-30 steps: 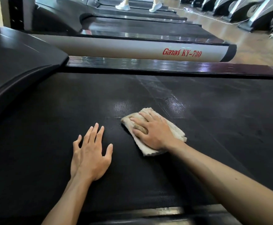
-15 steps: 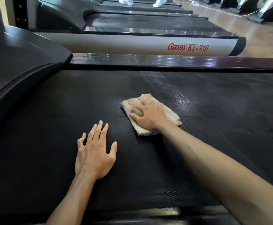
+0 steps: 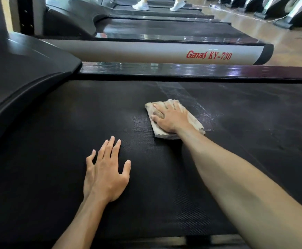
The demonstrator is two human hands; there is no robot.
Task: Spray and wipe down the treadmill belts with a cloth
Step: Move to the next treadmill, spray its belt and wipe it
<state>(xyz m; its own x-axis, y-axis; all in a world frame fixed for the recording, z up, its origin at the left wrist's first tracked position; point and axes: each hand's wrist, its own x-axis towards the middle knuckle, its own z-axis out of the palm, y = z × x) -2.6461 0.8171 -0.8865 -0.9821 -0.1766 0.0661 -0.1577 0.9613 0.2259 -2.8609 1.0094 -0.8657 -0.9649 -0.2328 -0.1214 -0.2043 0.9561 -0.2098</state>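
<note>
A black textured treadmill belt [image 3: 57, 141] fills most of the view. A folded beige cloth [image 3: 195, 123] lies on the belt at centre right. My right hand [image 3: 170, 117] presses flat on the cloth with straight fingers and covers most of it. My left hand [image 3: 105, 169] rests flat on the bare belt, nearer to me and to the left of the cloth, with its fingers spread. A shiny wet streak [image 3: 186, 96] runs across the belt just beyond and right of the cloth. No spray bottle is in view.
The belt's glossy side rail [image 3: 182, 69] runs along the far edge, and a black motor cover [image 3: 21, 69] rises at left. A second treadmill with a grey side panel [image 3: 146, 51] stands beyond. A person's white shoes [image 3: 141, 5] stand on a farther treadmill.
My right hand has slid the cloth away from me, toward the far rail. My left hand stays flat on the belt in about the same place.
</note>
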